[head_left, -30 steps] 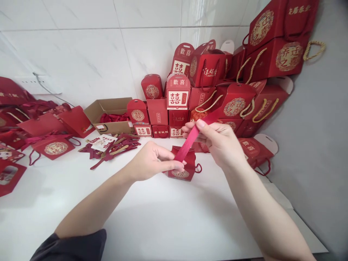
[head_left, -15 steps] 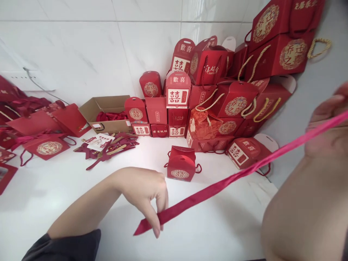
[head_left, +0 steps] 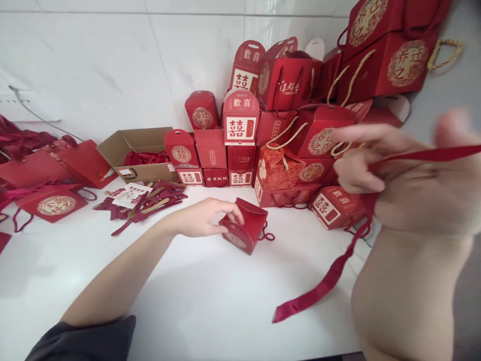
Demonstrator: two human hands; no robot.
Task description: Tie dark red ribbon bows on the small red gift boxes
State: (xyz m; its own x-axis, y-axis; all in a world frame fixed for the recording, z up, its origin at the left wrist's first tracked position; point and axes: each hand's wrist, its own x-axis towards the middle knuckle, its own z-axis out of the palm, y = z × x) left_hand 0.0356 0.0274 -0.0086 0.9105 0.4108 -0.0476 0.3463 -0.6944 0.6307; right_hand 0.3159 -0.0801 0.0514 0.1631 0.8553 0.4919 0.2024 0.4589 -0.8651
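Note:
My left hand reaches across the white table and grips a small red gift box with cord handles, tipping it on its near edge. My right hand is raised close to the camera at the right, blurred, with fingers curled around a long red ribbon. The ribbon hangs down from that hand, and its free end trails over the table near the front right.
A heap of red gift boxes with gold cord handles is stacked against the tiled wall. An open cardboard box with red ribbons stands left of it. Flat red bags and loose handles lie at the left. The white table ends at right.
My left hand let go of the ribbon's end and moved forward to grip the small red box, tipping it. My right hand drew the ribbon up; its free end now dangles.

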